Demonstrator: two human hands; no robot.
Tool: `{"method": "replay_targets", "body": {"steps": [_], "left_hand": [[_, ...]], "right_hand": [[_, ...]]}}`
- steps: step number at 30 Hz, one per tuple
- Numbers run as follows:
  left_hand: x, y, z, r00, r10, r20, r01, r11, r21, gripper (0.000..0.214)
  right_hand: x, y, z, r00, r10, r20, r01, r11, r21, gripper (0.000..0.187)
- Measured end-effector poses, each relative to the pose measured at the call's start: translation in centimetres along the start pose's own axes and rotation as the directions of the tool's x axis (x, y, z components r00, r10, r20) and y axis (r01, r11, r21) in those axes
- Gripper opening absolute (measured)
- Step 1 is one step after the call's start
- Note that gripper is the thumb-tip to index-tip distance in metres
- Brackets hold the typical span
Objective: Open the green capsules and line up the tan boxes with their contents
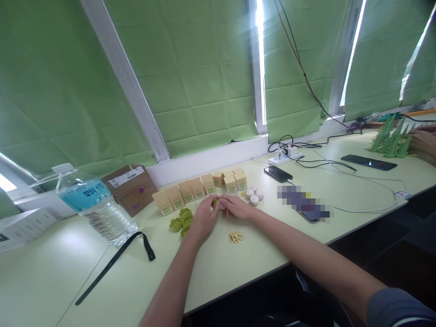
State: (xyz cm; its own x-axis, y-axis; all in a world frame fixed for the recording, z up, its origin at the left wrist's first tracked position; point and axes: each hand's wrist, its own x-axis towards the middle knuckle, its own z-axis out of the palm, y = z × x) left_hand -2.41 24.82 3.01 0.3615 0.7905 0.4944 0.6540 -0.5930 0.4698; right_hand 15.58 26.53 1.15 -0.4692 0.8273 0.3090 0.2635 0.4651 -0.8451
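Note:
My left hand (205,212) and my right hand (237,207) meet over the table, fingers closed together. A small green piece (215,202) shows between them, in my left fingers. My right fingertips press at its side, where a pale pinkish bit shows; fingers cover most of both. Several green cup-like pieces (176,224) lie beside my left wrist. Small white and pink round pieces (254,199) sit in a cluster to the right of my right hand. Yellow looped pieces (235,237) lie in front of my hands. Behind stands a row of small tan boxes (189,190) with green labels.
At left are a large water bottle (98,204), a brown carton (131,190) and a black strap (117,262). Phones (278,173), a power strip (286,157) and cables lie to the right. At far right, another person's hand (424,141) is by green spiky pieces (391,138).

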Motion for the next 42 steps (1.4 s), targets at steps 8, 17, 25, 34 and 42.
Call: {"method": "replay_targets", "body": {"steps": [8, 17, 25, 34, 42], "left_hand": [[-0.1, 0.1, -0.1, 0.999, 0.027, 0.042, -0.025, 0.999, -0.037, 0.027], [-0.1, 0.5, -0.2, 0.997, 0.009, 0.073, -0.007, 1.000, -0.022, 0.028], [-0.1, 0.5, -0.3, 0.995, -0.003, 0.096, 0.002, 1.000, 0.012, 0.024], [-0.2, 0.7, -0.5, 0.992, 0.027, 0.121, -0.045, 0.988, 0.147, 0.024], [-0.2, 0.3, 0.0, 0.983, 0.095, 0.157, -0.144, 0.930, 0.339, 0.028]], "right_hand": [[0.3, 0.6, 0.1, 1.000, 0.010, -0.010, -0.010, 1.000, -0.014, 0.038], [0.4, 0.7, 0.1, 0.999, -0.013, -0.036, 0.012, 1.000, -0.018, 0.037], [0.5, 1.1, 0.2, 0.999, -0.032, -0.025, 0.031, 0.999, -0.011, 0.028], [0.8, 1.7, 0.3, 1.000, 0.006, -0.006, -0.005, 0.998, 0.055, 0.025], [1.1, 1.7, 0.4, 0.999, 0.044, 0.002, -0.043, 0.989, 0.142, 0.015]]}}
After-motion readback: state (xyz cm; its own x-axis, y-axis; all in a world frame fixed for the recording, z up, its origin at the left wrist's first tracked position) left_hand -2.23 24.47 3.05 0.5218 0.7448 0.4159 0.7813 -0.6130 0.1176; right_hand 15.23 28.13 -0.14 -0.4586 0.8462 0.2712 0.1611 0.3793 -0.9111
